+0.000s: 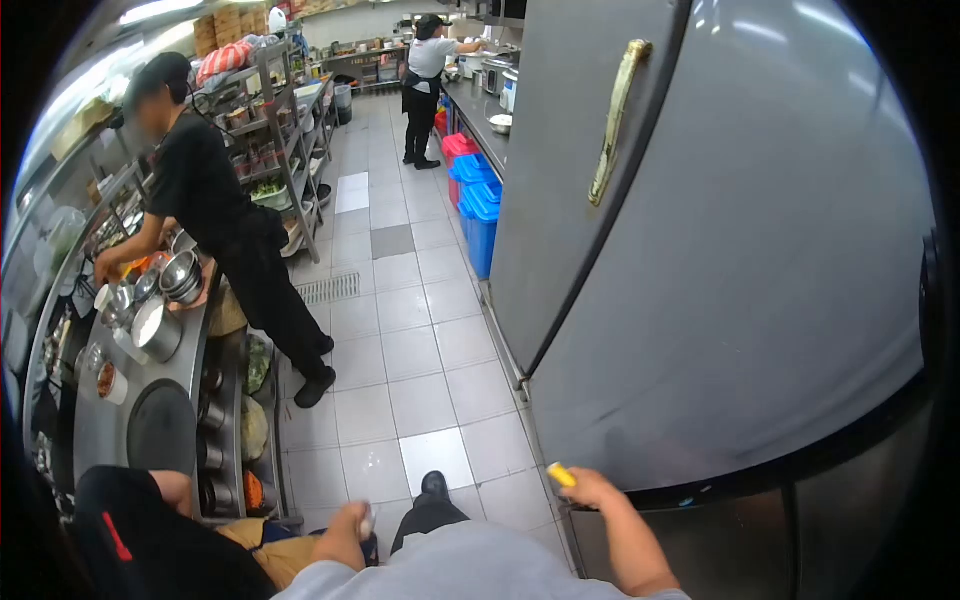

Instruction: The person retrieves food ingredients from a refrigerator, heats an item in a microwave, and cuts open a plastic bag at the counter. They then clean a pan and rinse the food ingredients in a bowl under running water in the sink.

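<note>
At the lower right, my right hand (592,488) is closed around a short yellow stick-like object (561,474). One end of the object sticks out past the fingers, and its exact kind cannot be made out. That hand is beside the lower part of the grey refrigerator (740,250). My left hand (350,523) hangs low in front of my body with its fingers curled. A small pale patch shows at its fingers, too blurred to name. Below both hands, my dark shoe (434,486) stands on the white tiled floor (380,410).
A co-worker in black (215,200) leans over the left counter (180,390), near metal bowls (181,275) and a pot (157,332). Another person (425,90) works farther back. Blue bins (481,225) line the right side. Someone's black sleeve (130,530) is close at lower left.
</note>
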Demonstrator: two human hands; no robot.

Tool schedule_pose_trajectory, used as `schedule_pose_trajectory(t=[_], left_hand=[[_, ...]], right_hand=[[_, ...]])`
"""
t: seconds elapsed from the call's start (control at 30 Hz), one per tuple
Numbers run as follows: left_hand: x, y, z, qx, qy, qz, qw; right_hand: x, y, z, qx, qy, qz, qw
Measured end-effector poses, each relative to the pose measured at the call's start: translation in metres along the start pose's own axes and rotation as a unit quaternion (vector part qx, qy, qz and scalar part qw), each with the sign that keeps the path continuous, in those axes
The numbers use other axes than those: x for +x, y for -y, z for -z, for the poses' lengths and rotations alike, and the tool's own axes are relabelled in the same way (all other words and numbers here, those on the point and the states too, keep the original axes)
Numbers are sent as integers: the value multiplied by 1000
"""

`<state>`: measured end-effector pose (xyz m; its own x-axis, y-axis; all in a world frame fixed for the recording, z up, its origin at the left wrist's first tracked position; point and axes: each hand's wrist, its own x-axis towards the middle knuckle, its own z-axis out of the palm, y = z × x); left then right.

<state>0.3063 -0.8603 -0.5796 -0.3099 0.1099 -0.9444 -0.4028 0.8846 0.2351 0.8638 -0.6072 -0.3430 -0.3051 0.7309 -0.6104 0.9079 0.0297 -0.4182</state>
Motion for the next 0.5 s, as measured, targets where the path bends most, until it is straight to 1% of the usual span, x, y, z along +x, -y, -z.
schedule_pose_trajectory(t=[0.03,0.07,0.1,0.13,0.17,0.2,0.23,0.27,0.33,0.37,0.4,0.43,0.47,0.5], left_hand=[[4,15,12,60,-11,2,998],[8,22,22,199,0,-18,980],[12,28,32,355,26,-57,933],[17,29,41,471,57,-99,875],[22,28,49,543,82,-133,825],[30,24,56,584,100,-161,789],[40,17,63,601,109,-179,771],[53,3,69,601,111,-192,767],[38,-50,70,553,53,-157,816],[31,-71,73,504,-5,-120,855],[50,-100,78,547,11,-161,822],[78,-123,84,586,23,-204,784],[78,-151,87,562,9,-219,798],[74,-187,88,481,-16,-217,849]], right_hand=[[5,0,25,16,-25,-47,998],[8,-6,46,-12,-86,-70,994],[13,-16,66,-41,-145,-94,984],[20,-40,82,-58,-177,-117,975],[25,-62,91,-75,-208,-140,965],[26,-63,95,-75,-174,-135,972],[26,-60,95,-74,-141,-130,979],[31,-60,91,-76,-139,-128,979],[40,-60,80,-106,-199,-123,966],[47,-53,77,-108,-196,-122,967],[54,-46,73,23,-190,-212,958],[60,-40,66,154,-179,-297,925],[66,-38,58,199,-173,-340,903],[75,-43,47,243,-168,-381,876]])
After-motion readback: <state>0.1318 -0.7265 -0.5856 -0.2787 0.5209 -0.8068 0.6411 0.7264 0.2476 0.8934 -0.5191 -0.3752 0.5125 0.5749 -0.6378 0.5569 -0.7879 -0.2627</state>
